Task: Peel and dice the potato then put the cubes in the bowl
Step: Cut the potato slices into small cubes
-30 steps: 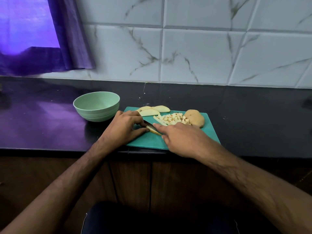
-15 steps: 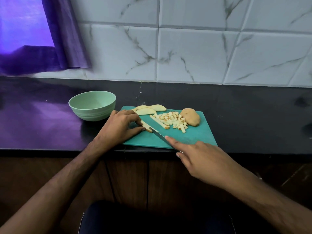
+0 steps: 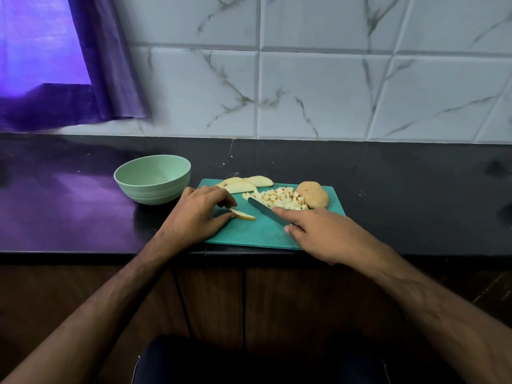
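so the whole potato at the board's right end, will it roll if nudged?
Probably rocks or rolls: the potato is rounded and rests loose on the cutting board. Likely stiff and dense. The cube pile beside it may block leftward movement.

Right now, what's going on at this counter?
A person is dicing potato on a teal plastic cutting board. The right hand grips a dark-bladed knife, forefinger along its spine, blade tip near the pile of small pale potato cubes. The left hand pinches a thin potato slice flat on the board. Several larger slices wait at the far edge, with a brown uncut potato chunk beside the cubes. The pale green round bowl holds nothing visible.
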A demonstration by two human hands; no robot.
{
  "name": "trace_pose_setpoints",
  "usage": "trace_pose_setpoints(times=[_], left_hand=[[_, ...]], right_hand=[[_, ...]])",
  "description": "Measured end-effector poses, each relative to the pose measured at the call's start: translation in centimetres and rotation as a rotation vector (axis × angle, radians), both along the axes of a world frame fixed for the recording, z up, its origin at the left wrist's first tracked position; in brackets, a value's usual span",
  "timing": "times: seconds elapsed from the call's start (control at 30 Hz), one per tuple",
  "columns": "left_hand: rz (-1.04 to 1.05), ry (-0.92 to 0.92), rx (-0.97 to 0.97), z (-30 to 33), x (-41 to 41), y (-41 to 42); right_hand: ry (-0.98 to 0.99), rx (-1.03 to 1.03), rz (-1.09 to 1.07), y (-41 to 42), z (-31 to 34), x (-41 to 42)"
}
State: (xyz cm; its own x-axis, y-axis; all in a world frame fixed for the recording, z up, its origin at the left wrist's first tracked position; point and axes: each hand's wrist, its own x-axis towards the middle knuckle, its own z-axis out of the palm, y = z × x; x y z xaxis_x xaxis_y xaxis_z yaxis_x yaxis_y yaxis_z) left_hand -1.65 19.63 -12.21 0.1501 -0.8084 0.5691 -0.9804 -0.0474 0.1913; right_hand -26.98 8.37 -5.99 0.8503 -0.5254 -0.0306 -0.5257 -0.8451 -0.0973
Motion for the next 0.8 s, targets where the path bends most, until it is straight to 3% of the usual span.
trace_pose_setpoints(times=[0.1, 0.27, 0.8], left_hand=[[-0.041, 0.050, 0.031, 0.0, 0.4, -0.2], [-0.044, 0.065, 0.051, 0.1, 0.4, -0.3], [-0.178, 0.115, 0.046, 0.7, -0.4, 0.2]], right_hand=[[-0.041, 0.161, -0.005, -0.1, 0.2, -0.2], [-0.092, 0.256, -0.026, -0.2, 0.6, -1.0], [-0.060, 0.236, 0.015, 0.7, 0.8, -1.5]])
